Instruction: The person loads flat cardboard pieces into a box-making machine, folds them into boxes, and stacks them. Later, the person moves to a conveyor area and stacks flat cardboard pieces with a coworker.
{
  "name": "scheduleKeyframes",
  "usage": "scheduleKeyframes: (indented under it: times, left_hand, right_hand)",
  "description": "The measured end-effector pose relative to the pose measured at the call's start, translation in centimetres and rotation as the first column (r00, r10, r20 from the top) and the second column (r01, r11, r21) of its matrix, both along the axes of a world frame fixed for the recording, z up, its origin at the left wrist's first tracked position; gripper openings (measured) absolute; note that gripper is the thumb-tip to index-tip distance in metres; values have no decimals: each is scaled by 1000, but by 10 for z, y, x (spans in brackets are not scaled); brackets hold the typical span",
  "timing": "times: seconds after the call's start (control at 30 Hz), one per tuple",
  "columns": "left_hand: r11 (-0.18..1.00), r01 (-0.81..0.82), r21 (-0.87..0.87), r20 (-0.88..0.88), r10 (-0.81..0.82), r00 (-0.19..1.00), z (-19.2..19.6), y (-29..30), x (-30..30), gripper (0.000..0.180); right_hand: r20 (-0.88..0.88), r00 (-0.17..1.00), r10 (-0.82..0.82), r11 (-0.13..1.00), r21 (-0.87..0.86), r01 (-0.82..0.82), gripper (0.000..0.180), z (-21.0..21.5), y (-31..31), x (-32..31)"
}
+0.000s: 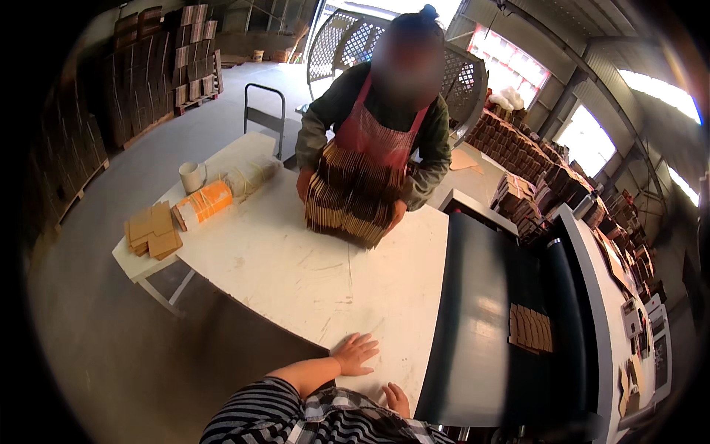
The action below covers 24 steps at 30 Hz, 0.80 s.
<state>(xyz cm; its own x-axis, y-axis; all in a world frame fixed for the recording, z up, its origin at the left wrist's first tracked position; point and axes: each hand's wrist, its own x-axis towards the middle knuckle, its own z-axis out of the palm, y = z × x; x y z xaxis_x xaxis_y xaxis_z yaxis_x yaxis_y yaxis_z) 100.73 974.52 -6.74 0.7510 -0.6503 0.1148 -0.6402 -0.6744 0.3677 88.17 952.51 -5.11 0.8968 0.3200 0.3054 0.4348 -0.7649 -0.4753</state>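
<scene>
My left hand (357,354) lies flat on the white tabletop (296,277) near its front edge, fingers spread and nothing in it. Close to my body, my right hand (398,400) rests at the same edge, its fingers stretched out and holding nothing that I can see. Across the table, a person in a red apron (367,126) grips a thick stack of brown cardboard pieces (351,196) from both sides. The stack stands on or just above the far part of the tabletop, apart from my hands.
Right of the table runs a dark conveyor belt (473,318) carrying a small row of cardboard pieces (530,328). A side bench at left holds a white mug (193,177), an orange package (202,205) and flat cardboard pieces (153,230). Behind stand a hand cart (264,118) and cardboard stacks (196,55).
</scene>
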Motion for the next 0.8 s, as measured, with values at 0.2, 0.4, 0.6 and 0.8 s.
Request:
scheduleKeyframes:
  times: [0.2, 0.4, 0.6, 0.8]
  left_hand:
    - [995, 2, -99, 21, 0, 1000, -1, -1, -5, 64]
    - [992, 0, -129, 22, 3, 1000, -2, -1, -4, 64]
    - [992, -2, -127, 30, 6, 1000, -3, 1, -4, 64]
    - [994, 3, -110, 5, -3, 1000, -1, 1, -1, 65]
  right_hand:
    - [-53, 998, -43, 999, -8, 43, 54, 15, 5, -7]
    - [-56, 997, -52, 999, 9, 52, 55, 10, 4, -5]
    - [-5, 999, -40, 999, -16, 40, 56, 19, 12, 3]
    - [-76, 996, -55, 997, 49, 59, 51, 10, 9, 5]
